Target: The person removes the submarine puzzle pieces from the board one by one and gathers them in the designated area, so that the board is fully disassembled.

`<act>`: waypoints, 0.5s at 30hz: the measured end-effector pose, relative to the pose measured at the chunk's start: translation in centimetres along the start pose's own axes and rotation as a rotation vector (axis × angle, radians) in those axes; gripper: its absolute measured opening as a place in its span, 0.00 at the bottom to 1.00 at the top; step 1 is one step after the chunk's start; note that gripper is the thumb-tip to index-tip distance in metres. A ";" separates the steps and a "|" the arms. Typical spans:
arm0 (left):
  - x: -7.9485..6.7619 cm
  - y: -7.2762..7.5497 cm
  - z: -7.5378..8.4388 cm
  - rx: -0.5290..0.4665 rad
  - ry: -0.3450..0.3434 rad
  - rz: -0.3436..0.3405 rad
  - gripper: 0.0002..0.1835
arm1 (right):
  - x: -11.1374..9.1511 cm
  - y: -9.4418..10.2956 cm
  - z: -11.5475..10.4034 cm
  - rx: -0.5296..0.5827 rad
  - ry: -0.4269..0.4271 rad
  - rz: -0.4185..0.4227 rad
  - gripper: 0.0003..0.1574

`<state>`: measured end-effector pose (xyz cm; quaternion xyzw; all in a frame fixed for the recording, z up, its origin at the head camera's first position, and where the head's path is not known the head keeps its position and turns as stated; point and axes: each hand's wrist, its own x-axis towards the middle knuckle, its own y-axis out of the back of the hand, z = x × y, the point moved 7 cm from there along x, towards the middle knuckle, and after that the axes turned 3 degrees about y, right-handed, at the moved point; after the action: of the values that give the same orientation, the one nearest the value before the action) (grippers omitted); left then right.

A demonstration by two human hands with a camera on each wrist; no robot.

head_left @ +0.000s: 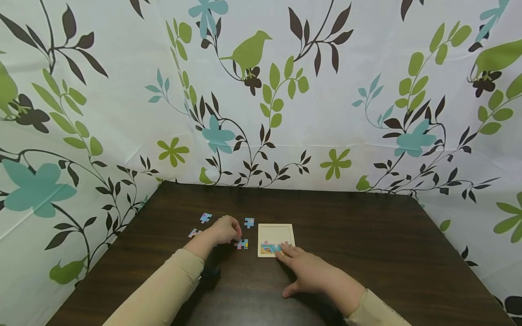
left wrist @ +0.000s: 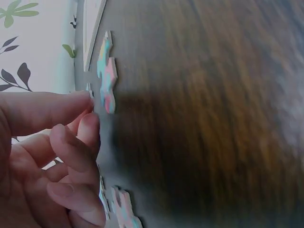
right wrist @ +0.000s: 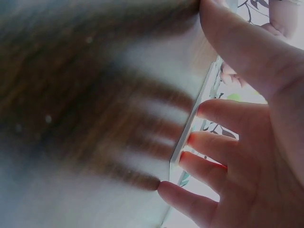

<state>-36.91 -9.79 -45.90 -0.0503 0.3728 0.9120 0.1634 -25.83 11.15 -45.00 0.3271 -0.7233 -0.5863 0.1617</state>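
A pale square puzzle tray [head_left: 276, 231] lies on the table, with colourful jigsaw pieces [head_left: 269, 249] fitted along its near side. My right hand [head_left: 307, 267] is spread, its fingertips resting on the tray's near right edge and its thumb apart. To the left of the tray, my left hand [head_left: 224, 230] is over the table with fingers bent, right beside a blue and pink puzzle piece [head_left: 242, 244]. In the left wrist view its thumb and a fingertip come close together near that piece [left wrist: 107, 73]. Whether anything is between them is hidden.
Other loose pieces lie about the left hand: one [head_left: 249, 222] beyond it near the tray, one [head_left: 205, 218] at the far left and a pink one [head_left: 195, 232] partly behind the forearm. A patterned cloth [head_left: 253, 113] hangs behind the dark wooden table [head_left: 367, 235].
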 end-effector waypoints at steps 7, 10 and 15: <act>0.0 -1.3 2.7 -0.029 -0.128 0.002 0.05 | 0.0 0.1 -0.1 0.014 -0.006 -0.004 0.65; -0.1 -2.2 3.7 0.008 -0.154 -0.008 0.04 | -0.1 0.2 -0.2 0.019 -0.002 -0.005 0.65; -0.5 -3.8 5.1 0.082 -0.194 -0.037 0.06 | -0.1 0.2 -0.2 0.023 0.002 -0.009 0.65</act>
<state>-35.06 -3.84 -44.63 0.0382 0.3911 0.8935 0.2174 -25.66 11.06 -44.73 0.3329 -0.7283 -0.5784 0.1558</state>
